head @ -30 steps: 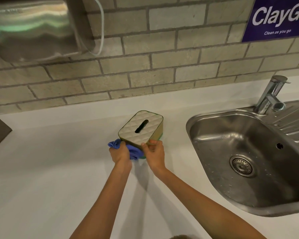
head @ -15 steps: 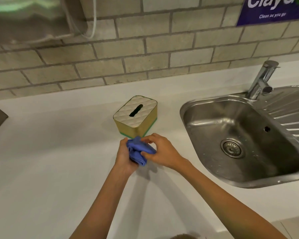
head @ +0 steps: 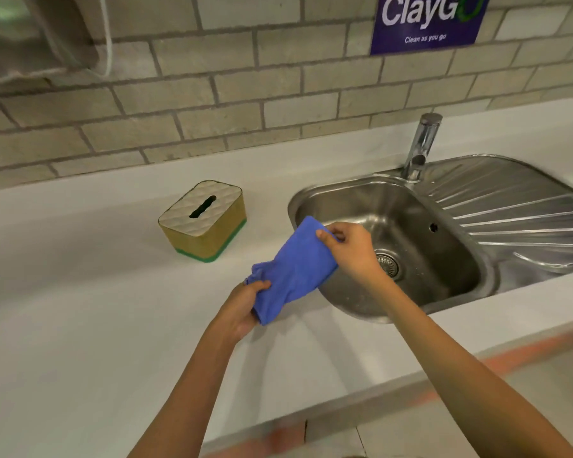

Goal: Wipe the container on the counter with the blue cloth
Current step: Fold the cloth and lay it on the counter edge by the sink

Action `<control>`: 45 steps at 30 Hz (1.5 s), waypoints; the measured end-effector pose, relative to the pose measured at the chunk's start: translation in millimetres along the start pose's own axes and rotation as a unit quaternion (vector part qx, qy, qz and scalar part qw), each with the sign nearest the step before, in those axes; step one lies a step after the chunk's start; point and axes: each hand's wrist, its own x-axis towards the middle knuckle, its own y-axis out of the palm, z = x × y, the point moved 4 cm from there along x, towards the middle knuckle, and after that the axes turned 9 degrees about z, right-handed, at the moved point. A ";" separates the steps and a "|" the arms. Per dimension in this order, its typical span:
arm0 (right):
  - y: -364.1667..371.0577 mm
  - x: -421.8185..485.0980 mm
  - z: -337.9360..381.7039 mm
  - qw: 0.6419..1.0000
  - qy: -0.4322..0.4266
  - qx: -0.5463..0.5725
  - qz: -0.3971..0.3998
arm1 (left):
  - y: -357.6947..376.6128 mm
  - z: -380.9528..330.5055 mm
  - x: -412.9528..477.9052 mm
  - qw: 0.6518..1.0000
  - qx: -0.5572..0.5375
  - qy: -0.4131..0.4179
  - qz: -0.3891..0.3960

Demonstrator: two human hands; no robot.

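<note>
Since half a second earlier, both hands had drawn away from the container and pulled the bunched blue cloth (head: pixel 291 271) out into a longer, stretched shape above the counter's (head: pixel 80 325) front part. From my remote seat I saw the left hand (head: pixel 242 307) closed around the cloth's lower, gathered end, thumb on top, while the right hand (head: pixel 351 249) pinched the upper corner between thumb and fingers, over the near-left rim of the steel sink (head: pixel 444 292). Between them the cloth hung slanted, clear of the surface as far as I could tell. The container (head: pixel 203 219), a quilted-top tissue box with a dark slot, gold sides and a green base, stood upright on the white counter, untouched, to the left of the sink and beyond the left hand. A chrome tap (head: pixel 420 145) rose behind the basin, below a purple sign (head: pixel 427 21) on the brick wall.
</note>
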 end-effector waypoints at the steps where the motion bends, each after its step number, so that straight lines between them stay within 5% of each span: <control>1: -11.0 -3.4 -4.8 1.000 0.006 0.022 -0.006 | 8.3 5.2 1.5 1.000 -0.006 0.011 -0.026; 8: -62.0 -36.2 -45.3 0.994 0.050 0.091 -0.024 | 48.2 34.7 -4.7 0.985 0.009 0.075 -0.154; 13: -78.3 -67.5 -99.5 0.981 0.157 0.113 0.024 | 68.4 53.0 -19.2 0.949 0.202 0.103 -0.220; 21: -89.5 -107.6 -159.1 0.970 0.235 -0.031 0.054 | 93.4 89.7 -36.1 0.882 0.405 0.098 -0.220; 31: -91.5 -111.6 -164.1 0.973 0.192 -0.128 0.016 | 105.5 89.3 -58.3 0.822 0.464 0.161 -0.288; 39: -84.9 -115.4 -158.8 0.973 0.156 -0.170 -0.016 | 125.3 63.1 -68.3 0.737 0.572 0.231 -0.277; 45: -82.8 -118.8 -158.1 0.972 0.138 -0.187 -0.030 | 126.4 69.0 -65.7 0.772 0.535 0.209 -0.273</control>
